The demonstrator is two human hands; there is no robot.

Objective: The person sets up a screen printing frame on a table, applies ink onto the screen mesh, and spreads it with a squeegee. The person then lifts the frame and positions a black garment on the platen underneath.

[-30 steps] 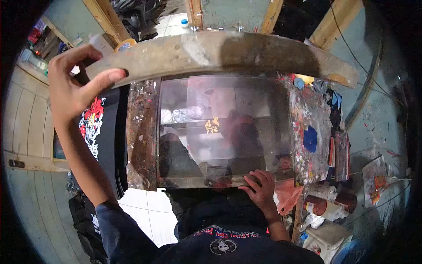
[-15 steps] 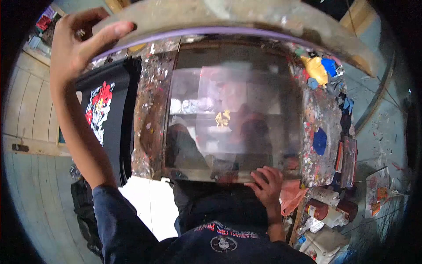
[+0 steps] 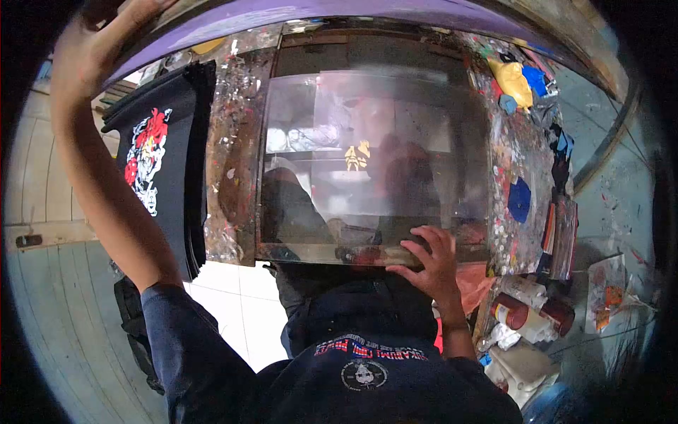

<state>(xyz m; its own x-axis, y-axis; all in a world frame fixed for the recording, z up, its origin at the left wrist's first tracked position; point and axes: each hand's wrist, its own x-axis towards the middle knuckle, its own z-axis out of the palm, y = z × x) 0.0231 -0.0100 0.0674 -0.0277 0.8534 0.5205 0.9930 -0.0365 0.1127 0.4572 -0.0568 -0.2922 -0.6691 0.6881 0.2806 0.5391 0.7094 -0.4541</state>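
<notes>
My left hand (image 3: 85, 60) is raised at the upper left, its thumb along the edge of a wooden-framed printing screen (image 3: 282, 21) with a purple underside; the fingertips are mostly cut off. The screen is tilted up across the top of the view. Below it lies a glossy glass-like sheet (image 3: 452, 184) in a dark frame, full of reflections, with a small gold print (image 3: 358, 156) near its middle. My right hand (image 3: 432, 265) rests at the sheet's near edge, fingers and thumb apart, holding nothing.
Left of the sheet lies a stack of black fabric (image 3: 176, 141) with a red and white print. Paint-spattered board (image 3: 233, 155) flanks the sheet. On the right are yellow plastic (image 3: 510, 81), a blue scrap (image 3: 520, 199) and red-brown bottles (image 3: 510, 312) lower down.
The screen has swung further up with my left hand, showing more of its purple underside. My right hand has shifted slightly along the near edge. The whole view has tilted a little.
</notes>
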